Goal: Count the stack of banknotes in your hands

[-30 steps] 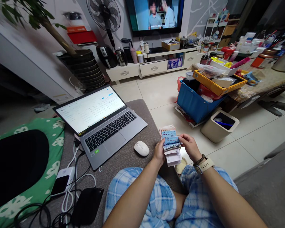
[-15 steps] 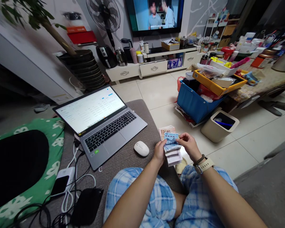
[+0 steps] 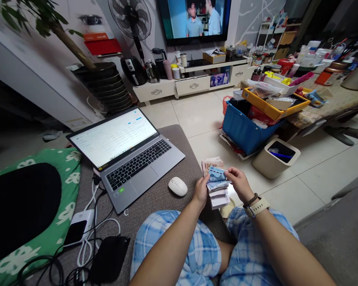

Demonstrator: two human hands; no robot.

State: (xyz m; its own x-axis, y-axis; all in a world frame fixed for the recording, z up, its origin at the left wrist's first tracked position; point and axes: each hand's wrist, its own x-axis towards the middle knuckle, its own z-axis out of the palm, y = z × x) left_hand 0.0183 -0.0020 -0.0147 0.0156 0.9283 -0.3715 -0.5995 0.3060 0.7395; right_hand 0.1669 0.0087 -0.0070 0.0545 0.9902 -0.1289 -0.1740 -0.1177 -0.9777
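A wad of banknotes (image 3: 217, 190) is gripped by my left hand (image 3: 201, 191), its thumb over the near side. Reddish-brown notes (image 3: 211, 163) stick out at the top, and pale ends hang below. My right hand (image 3: 239, 183) pinches the right corner of a blue banknote (image 3: 216, 174) lying across the front of the wad. Both hands are above the gap between my knees, at the edge of the grey seat. A white mouse (image 3: 178, 186) lies just left of my left hand.
An open laptop (image 3: 137, 171) sits on the grey seat (image 3: 174, 137), with cables and a black pouch (image 3: 109, 259) nearer me. A beige bin (image 3: 267, 167) and a loaded blue crate (image 3: 244, 131) stand on the floor ahead to the right, beside a cluttered table (image 3: 334, 85).
The blue banknote has tilted, its right end now lower. My right hand has shifted slightly right, and the wad has moved a little to the right too.
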